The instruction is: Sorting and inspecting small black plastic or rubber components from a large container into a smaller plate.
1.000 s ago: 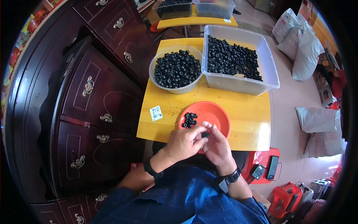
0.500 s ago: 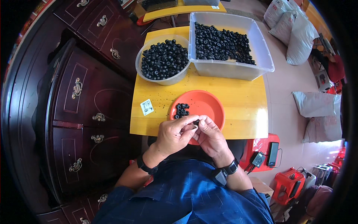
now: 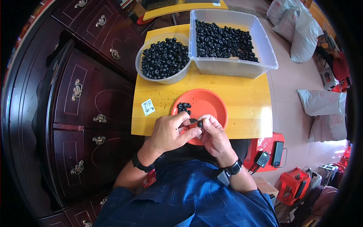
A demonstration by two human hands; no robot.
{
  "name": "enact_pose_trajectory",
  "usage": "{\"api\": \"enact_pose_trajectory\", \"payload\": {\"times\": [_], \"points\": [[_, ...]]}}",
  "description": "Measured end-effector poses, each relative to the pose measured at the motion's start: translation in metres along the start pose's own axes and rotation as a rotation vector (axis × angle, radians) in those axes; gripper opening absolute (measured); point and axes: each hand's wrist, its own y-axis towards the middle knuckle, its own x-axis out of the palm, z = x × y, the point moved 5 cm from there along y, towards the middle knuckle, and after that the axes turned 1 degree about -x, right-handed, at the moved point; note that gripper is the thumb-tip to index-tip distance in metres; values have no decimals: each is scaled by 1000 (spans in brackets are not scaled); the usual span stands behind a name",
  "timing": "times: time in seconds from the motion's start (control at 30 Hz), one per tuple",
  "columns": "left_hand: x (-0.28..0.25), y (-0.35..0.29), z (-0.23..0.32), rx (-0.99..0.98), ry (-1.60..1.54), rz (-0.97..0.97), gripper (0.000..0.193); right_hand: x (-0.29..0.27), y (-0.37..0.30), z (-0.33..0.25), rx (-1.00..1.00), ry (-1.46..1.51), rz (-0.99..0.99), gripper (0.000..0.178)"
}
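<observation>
Over the near part of a round, orange-red plastic basin [image 3: 212, 102], two bare hands almost meet at the fingertips, their forearms slanting inward from below like the sides of a wedge. The right hand [image 3: 217, 140] pinches a small, rounded black piece [image 3: 200, 123] between thumb and fingers, holding it above the basin. Facing it, the left hand [image 3: 166, 132] shows its back, index finger curled and thumb stretched toward the right fingers; something dark sits at its fingertips, and I cannot tell whether it grips anything. A black wristband [image 3: 141, 164] circles the left wrist, a black watch [image 3: 235, 167] the right. Both wrists lie on the near side of the front edge of a yellow wooden table [image 3: 249, 102], and the basin's near rim appears to jut past that edge. A cluster of small black pieces [image 3: 184, 108] rests at the basin's left side. Broad yellow surface runs from the basin to the table's right edge; the strip on its left bears a square white label [image 3: 148, 107]. Farther off, a round translucent plastic tub [image 3: 168, 80] and a rectangular translucent plastic bin [image 3: 230, 70], both holding many black pieces, bound the forward reach, while a dark reddish-brown wooden cabinet [image 3: 75, 140] flanks the left
</observation>
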Motion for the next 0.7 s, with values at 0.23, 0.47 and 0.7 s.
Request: {"api": "enact_pose_trajectory", "payload": {"times": [0.23, 0.47, 0.7], "points": [[0, 4, 11, 56, 112, -65, 46, 4, -1, 3, 44, -13, 77, 16], [6, 3, 8, 103, 156, -35, 44, 3, -1, 5, 72, 12, 94, 14], [14, -1, -1, 120, 186, -22, 44, -1, 4, 6, 16, 51, -12, 12]]}}
